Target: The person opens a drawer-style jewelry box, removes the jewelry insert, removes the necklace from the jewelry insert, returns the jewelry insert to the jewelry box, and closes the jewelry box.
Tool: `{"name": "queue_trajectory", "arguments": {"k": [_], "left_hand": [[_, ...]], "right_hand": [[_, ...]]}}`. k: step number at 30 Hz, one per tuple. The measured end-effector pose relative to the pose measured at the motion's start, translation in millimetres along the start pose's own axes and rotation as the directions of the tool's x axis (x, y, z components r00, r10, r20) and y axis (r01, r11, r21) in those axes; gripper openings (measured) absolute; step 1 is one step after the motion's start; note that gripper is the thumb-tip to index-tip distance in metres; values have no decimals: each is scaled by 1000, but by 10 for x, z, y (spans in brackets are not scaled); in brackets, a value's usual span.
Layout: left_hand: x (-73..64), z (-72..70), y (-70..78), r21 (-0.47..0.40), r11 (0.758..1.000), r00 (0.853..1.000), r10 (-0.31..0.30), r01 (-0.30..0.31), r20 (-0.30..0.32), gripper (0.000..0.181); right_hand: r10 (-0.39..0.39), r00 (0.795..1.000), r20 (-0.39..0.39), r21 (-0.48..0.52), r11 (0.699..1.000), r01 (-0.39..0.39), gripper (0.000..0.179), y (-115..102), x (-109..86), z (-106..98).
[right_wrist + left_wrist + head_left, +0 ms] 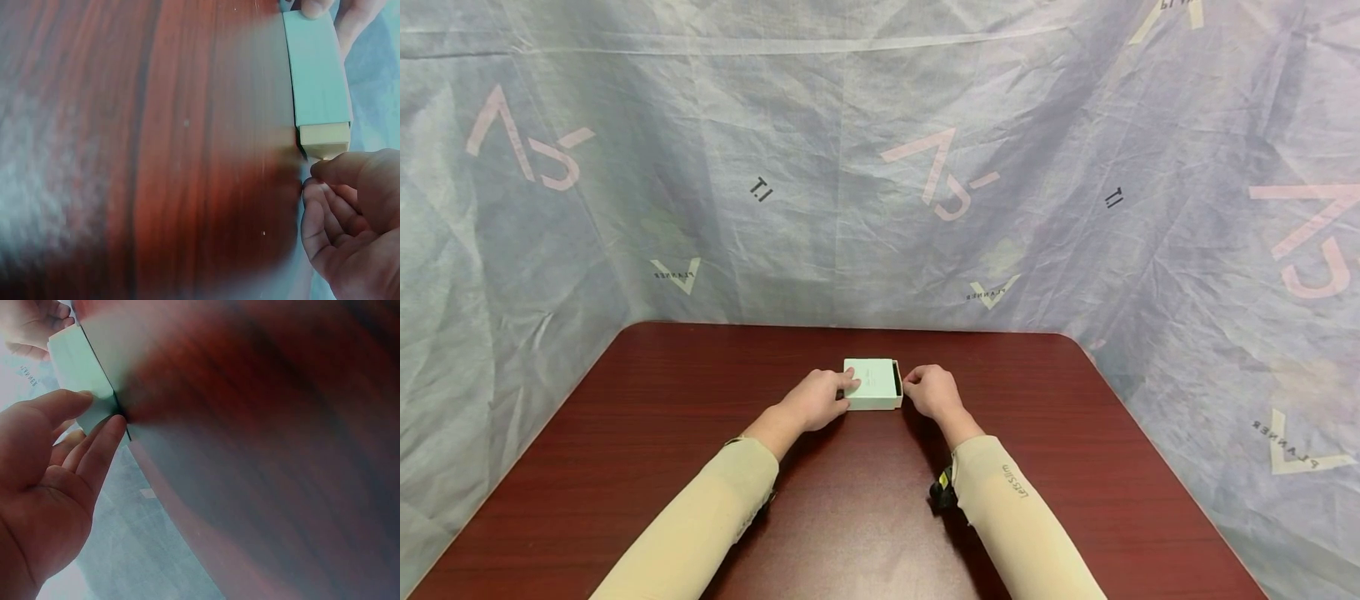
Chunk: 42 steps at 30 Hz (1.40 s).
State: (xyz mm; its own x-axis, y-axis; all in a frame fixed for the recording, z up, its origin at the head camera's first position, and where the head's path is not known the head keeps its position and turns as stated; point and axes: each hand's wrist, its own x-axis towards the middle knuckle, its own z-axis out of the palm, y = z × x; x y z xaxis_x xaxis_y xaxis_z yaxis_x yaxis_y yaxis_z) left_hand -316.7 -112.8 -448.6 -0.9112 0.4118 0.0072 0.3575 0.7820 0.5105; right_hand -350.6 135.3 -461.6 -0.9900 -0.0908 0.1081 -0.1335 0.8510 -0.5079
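the pale green drawer box [880, 386] lies flat on the red-brown counter [865, 492], near its far edge, between my hands. my left hand [815, 400] holds the box's left end between thumb and fingers; my right hand [934, 392] is narrow, thumb and forefinger pinched at what looks like a small pull tab [324, 159] on the inner tray [325, 134], which juts a little from the right end. i judge it light, stiff card, rather smooth, liable to dent if squeezed, so its sides and the tray's end suit a grip best. i count one box, one tray, one tab, two hands.
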Motion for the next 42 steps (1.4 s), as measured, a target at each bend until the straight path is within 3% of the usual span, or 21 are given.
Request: {"name": "queue_trajectory", "arguments": {"k": [42], "left_hand": [[-1, -2, 9, -6, 1000, 1000, -13, 13, 5, 47]], "right_hand": [[50, 999, -11, 12, 999, -49, 16, 218, -10, -135]]}}
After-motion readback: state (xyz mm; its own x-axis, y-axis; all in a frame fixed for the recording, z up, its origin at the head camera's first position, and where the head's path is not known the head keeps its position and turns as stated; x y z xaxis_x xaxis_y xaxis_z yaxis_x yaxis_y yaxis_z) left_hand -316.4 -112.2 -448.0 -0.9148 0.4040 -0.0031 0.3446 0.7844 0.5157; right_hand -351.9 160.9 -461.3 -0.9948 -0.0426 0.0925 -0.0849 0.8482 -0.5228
